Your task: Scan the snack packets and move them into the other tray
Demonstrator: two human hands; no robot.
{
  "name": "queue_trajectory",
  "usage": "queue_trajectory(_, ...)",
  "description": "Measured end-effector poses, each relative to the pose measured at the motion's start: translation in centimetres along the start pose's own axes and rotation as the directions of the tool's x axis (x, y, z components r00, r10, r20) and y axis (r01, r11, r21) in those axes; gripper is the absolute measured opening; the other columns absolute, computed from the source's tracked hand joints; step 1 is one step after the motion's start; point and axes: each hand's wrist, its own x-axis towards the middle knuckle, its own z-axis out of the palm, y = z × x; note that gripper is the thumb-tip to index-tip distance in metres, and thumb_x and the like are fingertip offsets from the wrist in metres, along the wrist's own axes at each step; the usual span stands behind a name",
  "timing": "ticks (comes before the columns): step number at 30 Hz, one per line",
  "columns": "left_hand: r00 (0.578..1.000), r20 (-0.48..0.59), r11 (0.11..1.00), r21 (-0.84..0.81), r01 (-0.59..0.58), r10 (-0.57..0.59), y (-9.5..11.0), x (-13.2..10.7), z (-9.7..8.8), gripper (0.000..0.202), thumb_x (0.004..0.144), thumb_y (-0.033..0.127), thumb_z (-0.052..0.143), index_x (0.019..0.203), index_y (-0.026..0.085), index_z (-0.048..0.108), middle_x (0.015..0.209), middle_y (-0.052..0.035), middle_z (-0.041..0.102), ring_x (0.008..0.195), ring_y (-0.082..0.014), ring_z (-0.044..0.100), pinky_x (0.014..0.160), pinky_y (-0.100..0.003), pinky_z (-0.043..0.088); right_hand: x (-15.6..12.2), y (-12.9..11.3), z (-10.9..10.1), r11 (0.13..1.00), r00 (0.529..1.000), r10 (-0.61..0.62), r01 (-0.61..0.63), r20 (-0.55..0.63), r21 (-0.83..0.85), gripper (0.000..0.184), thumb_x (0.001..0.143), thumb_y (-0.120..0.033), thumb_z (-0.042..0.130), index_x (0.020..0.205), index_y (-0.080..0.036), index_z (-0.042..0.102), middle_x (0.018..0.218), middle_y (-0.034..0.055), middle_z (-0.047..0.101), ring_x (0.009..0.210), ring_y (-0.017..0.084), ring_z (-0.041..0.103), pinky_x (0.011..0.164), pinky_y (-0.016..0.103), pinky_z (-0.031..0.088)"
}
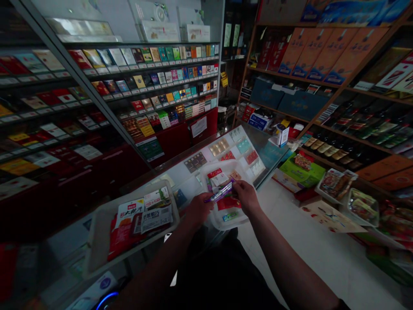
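The long glass-topped display counter (270, 155) bears a rounded white plastic tray (238, 221) of red and green packaged goods (229, 204); over these, my bare left hand (200, 208) and bare right hand (246, 195) each pinch one end of a slim, shiny purple-and-silver packet (222, 192). I judge the packet light, its film smooth, slippery and apt to crinkle, so its flat ends should give the surest hold, sparing the middle.

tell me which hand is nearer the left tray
Left: the left hand is right of that tray, holding one end of the purple packet; the right hand is farther right, holding the other end.
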Motion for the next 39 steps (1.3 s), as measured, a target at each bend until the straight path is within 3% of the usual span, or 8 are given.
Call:
queue_trajectory(3, 0.994, -0.109, 0.997, 0.079, -0.019, 0.028, -0.5, 0.0, -2.6, 0.032, 0.074, 0.019, 0.062, 0.104, 0.016, 0.073, 0.081, -0.0047, 0.073, 0.067, -0.0141, 0.064, 0.060, -0.022, 0.047, -0.6, 0.3, 0.8, 1.000, 1.000, 0.003, -0.002, 0.031, -0.021, 0.031, 0.069, -0.045, 0.073, 0.079, -0.017, 0.064, 0.065, 0.0016, 0.068, 0.056, 0.014, 0.061, 0.054, 0.024, 0.048)
queue_trajectory(6, 0.979, -0.205, 1.000, 0.004, -0.011, 0.012, -1.4, -0.3, -4.8, 0.029, 0.075, 0.022, 0.065, 0.102, 0.016, 0.071, 0.081, -0.0042, 0.073, 0.063, -0.0133, 0.064, 0.058, -0.022, 0.048, -1.2, 0.8, 1.8, 0.998, 0.997, 0.002, 0.003, 0.083, -0.057, 0.027, 0.065, -0.039, 0.074, 0.076, -0.017, 0.064, 0.063, 0.0001, 0.066, 0.055, 0.013, 0.058, 0.055, 0.025, 0.047)
queue_trajectory(14, 0.951, -0.283, 0.982, -0.174, 0.076, -0.123, -2.9, -2.2, -8.4, 0.024, 0.076, 0.016, 0.062, 0.098, 0.015, 0.072, 0.079, -0.0061, 0.075, 0.070, -0.0168, 0.070, 0.063, -0.025, 0.055, -2.6, 3.7, 4.3, 0.981, 0.974, 0.000, 0.043, 0.226, -0.189, 0.024, 0.069, -0.037, 0.067, 0.083, -0.018, 0.067, 0.065, -0.0014, 0.065, 0.056, 0.014, 0.058, 0.056, 0.026, 0.048)
queue_trajectory(17, 0.951, -0.289, 0.989, -0.125, 0.078, -0.112, -4.3, -2.5, -9.3, 0.030, 0.077, 0.016, 0.058, 0.102, 0.014, 0.073, 0.086, -0.0071, 0.077, 0.069, -0.0175, 0.070, 0.065, -0.027, 0.055, -3.5, 3.8, 5.0, 0.953, 0.969, -0.024, 0.096, 0.244, -0.287, 0.022, 0.069, -0.033, 0.063, 0.083, -0.017, 0.068, 0.067, -0.0003, 0.066, 0.060, 0.015, 0.059, 0.060, 0.026, 0.047)
queue_trajectory(21, 0.938, -0.348, 0.997, 0.080, 0.014, 0.015, -6.5, -2.4, -10.4, 0.031, 0.077, 0.018, 0.055, 0.101, 0.017, 0.075, 0.097, -0.0064, 0.077, 0.086, -0.0197, 0.071, 0.075, -0.028, 0.054, -4.4, 4.1, 5.7, 0.863, 0.961, -0.123, 0.227, 0.248, -0.452, 0.014, 0.071, -0.029, 0.059, 0.074, -0.018, 0.067, 0.071, 0.0013, 0.068, 0.068, 0.016, 0.060, 0.065, 0.026, 0.044)
queue_trajectory(25, 0.922, -0.388, 0.981, 0.184, 0.057, 0.019, -7.2, -2.7, -11.1, 0.030, 0.080, 0.021, 0.057, 0.105, 0.019, 0.074, 0.098, -0.0065, 0.077, 0.091, -0.0215, 0.071, 0.078, -0.030, 0.053, -4.8, 5.1, 6.2, 0.807, 0.950, -0.131, 0.268, 0.282, -0.526, 0.011, 0.073, -0.027, 0.060, 0.074, -0.019, 0.066, 0.068, -0.0008, 0.067, 0.065, 0.014, 0.059, 0.064, 0.024, 0.041)
queue_trajectory(36, 0.918, -0.365, 0.968, 0.243, -0.068, 0.156, -9.0, -2.9, -11.8, 0.031, 0.081, 0.021, 0.056, 0.107, 0.019, 0.072, 0.105, -0.0073, 0.076, 0.097, -0.0216, 0.071, 0.088, -0.032, 0.053, -7.0, 4.7, 6.8, 0.599, 0.924, -0.177, 0.374, 0.338, -0.708, 0.010, 0.074, -0.015, 0.059, 0.071, -0.018, 0.068, 0.069, 0.0017, 0.068, 0.067, 0.014, 0.058, 0.062, 0.023, 0.036)
queue_trajectory(39, 0.921, -0.362, 0.975, 0.210, -0.068, 0.142, -8.9, -3.1, -11.9, 0.031, 0.081, 0.021, 0.057, 0.108, 0.018, 0.072, 0.106, -0.0073, 0.076, 0.099, -0.0214, 0.071, 0.088, -0.032, 0.054, -7.2, 4.7, 7.0, 0.637, 0.930, -0.160, 0.352, 0.330, -0.686, 0.012, 0.076, -0.015, 0.058, 0.073, -0.017, 0.068, 0.068, 0.0010, 0.067, 0.066, 0.014, 0.059, 0.061, 0.023, 0.035)
